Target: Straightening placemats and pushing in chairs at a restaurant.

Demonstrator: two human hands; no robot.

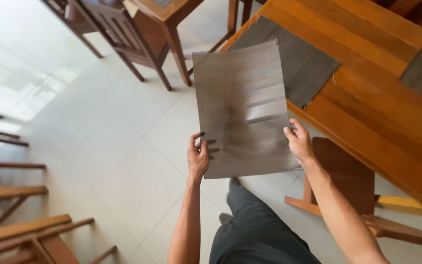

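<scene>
Head view: one grey woven placemat, rectangular, thin, semi-sheer, frayed at the far edge. It was held flat in the air above the tiled floor, long axis pointing toward 12 o'clock. The left hand pinched its near-left edge, the right hand its right edge. A second grey mat lay on the wooden desk at 1 o'clock.
</scene>
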